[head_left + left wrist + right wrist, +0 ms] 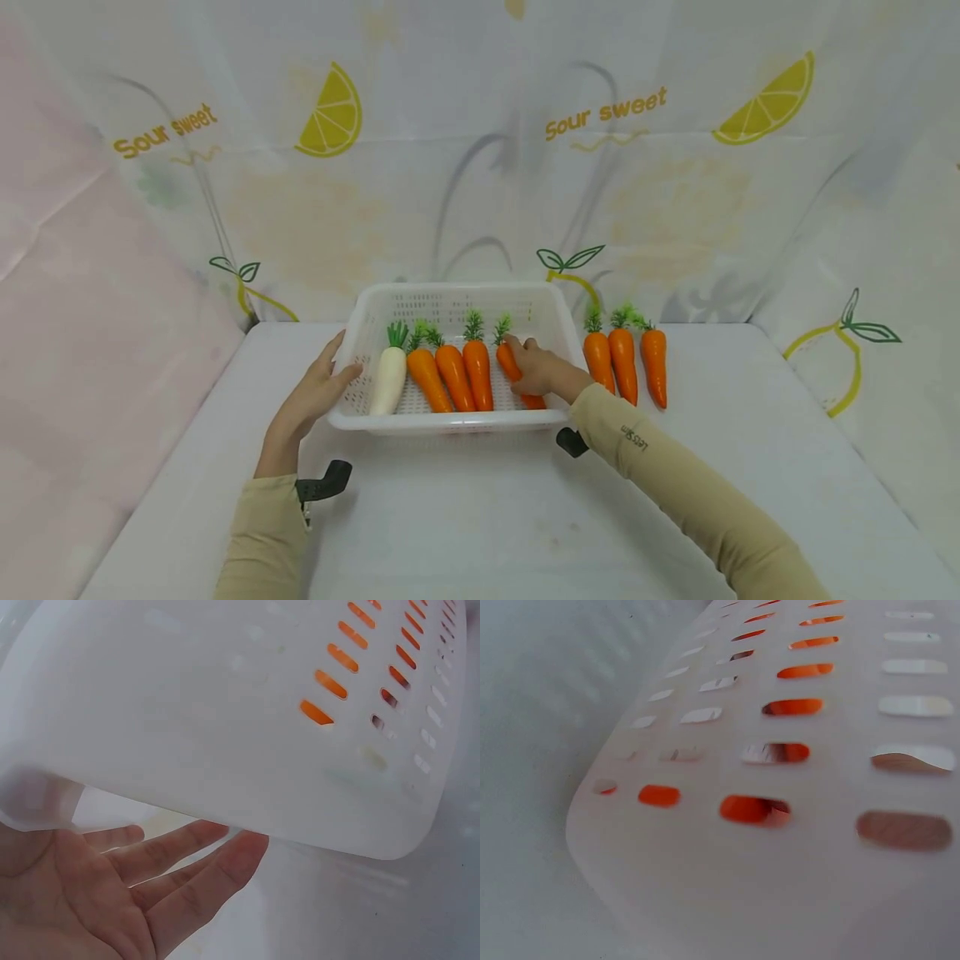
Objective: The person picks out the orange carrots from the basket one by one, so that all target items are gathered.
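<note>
A white plastic basket (pixel 450 422) with slotted walls stands on the table. My left hand (pixel 318 392) holds its left rim, thumb over the top and fingers outside; in the left wrist view the fingers (pixel 206 889) reach under the rim. Inside, a white radish (pixel 389 379) with green leaves lies at the left, beside three orange carrots (pixel 452 375). My right hand (pixel 536 369) reaches over the right side and grips another carrot (pixel 507 360), its tip pointing toward the front wall. In the right wrist view the basket wall (pixel 705 885) hides most of this hand.
Three more carrots (pixel 622 358) with leafy tops lie on the white-covered table (pixel 480 517), right of the basket. A patterned cloth (pixel 450 167) hangs behind the table. Black wrist mounts (pixel 326 482) stick out from both sleeves.
</note>
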### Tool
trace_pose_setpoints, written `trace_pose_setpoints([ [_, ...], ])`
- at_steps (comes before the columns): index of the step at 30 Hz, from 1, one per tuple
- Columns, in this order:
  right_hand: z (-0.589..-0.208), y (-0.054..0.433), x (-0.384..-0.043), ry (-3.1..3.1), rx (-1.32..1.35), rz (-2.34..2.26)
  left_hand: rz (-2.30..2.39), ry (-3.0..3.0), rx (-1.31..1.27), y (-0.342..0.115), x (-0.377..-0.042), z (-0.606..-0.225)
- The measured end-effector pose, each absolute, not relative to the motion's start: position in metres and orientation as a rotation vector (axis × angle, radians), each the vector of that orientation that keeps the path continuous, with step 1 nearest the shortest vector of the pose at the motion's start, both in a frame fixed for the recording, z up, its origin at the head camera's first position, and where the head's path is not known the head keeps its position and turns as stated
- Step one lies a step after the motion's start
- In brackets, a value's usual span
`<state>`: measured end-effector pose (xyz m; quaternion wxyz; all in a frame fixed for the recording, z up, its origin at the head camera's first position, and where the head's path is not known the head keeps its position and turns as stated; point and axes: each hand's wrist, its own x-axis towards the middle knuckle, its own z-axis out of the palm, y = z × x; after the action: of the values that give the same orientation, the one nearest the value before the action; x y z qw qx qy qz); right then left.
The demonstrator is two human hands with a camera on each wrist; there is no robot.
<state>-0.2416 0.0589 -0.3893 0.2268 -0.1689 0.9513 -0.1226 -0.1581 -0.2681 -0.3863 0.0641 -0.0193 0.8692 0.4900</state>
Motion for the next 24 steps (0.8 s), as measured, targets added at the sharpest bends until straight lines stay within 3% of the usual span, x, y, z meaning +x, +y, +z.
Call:
trace_pose_setpoints([
  [24,-0.372,0.073,-0.238,2.706,-0.676,-0.718,1.47,2.668,-0.072,-0.266,-0.157,-0.389],
])
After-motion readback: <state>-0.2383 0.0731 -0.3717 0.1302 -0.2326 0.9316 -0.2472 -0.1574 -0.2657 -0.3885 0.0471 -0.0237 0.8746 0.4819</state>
